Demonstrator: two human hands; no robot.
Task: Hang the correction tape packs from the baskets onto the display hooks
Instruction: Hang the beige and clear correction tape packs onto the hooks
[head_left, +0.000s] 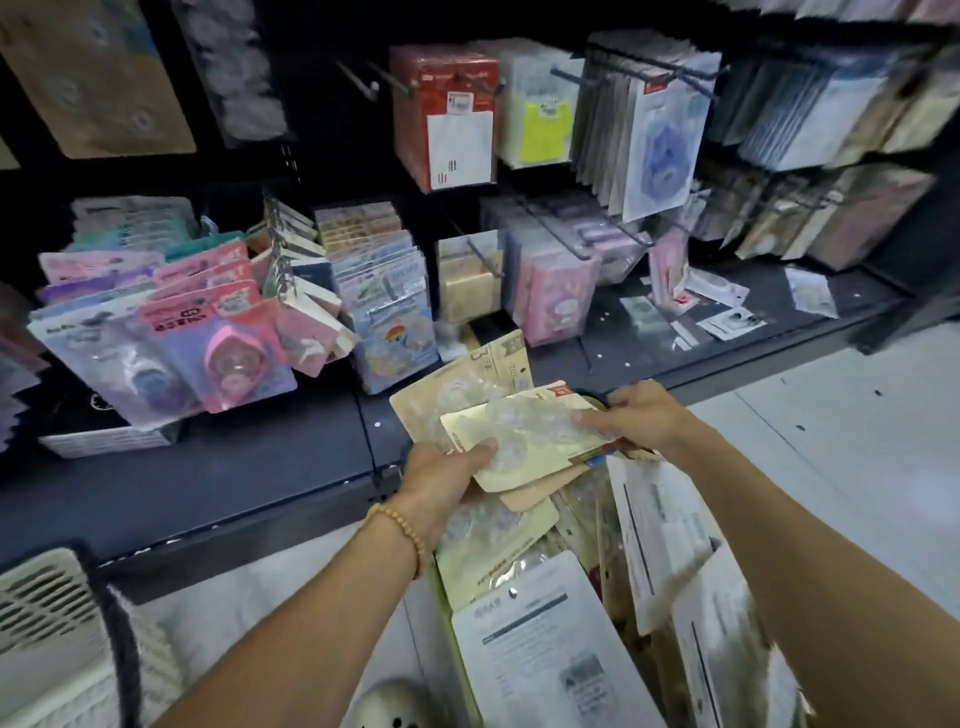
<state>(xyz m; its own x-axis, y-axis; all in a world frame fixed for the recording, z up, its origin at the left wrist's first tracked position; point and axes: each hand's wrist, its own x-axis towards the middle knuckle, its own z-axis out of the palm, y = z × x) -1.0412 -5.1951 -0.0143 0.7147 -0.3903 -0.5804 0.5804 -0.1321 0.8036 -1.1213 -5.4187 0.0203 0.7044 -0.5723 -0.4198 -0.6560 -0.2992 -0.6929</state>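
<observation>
My left hand (441, 475) grips a fanned stack of beige correction tape packs (524, 439) with clear blisters, thumb on top of the front pack. My right hand (631, 413) pinches the right end of that top pack. Both hands hover above a basket (457, 670) at the lower middle, filled with more packs, some lying back side up (535, 654). Two bare display hooks (371, 80) stick out of the dark panel at the upper middle. Another hook (483, 257) holds a few beige packs in the lower row.
Hanging stationery packs fill the hooks across the panel; pink and purple tape packs (218, 338) stand at the left. A dark base shelf (234, 467) runs along the bottom, with loose packs (727, 319) on its right part. A white basket (47, 634) sits at the lower left.
</observation>
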